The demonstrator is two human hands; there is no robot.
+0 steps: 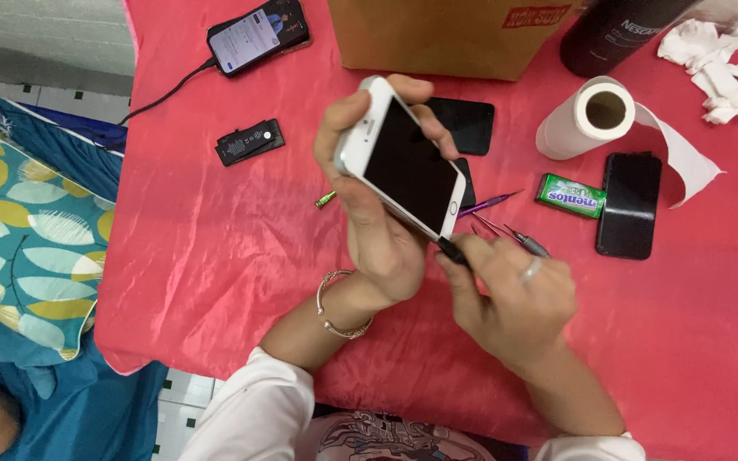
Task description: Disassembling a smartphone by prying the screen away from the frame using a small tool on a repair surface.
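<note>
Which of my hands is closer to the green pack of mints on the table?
Right. The right hand sits just below and left of the green mint pack, working a small tool at the white phone. The left hand holds that phone, farther left.

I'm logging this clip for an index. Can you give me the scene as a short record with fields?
surface: table under red cloth
left hand: grips white smartphone, screen dark and facing up
right hand: pinches dark tool at the phone's bottom edge
near hands: purple tool, paper roll, green candy pack, black phone
</note>
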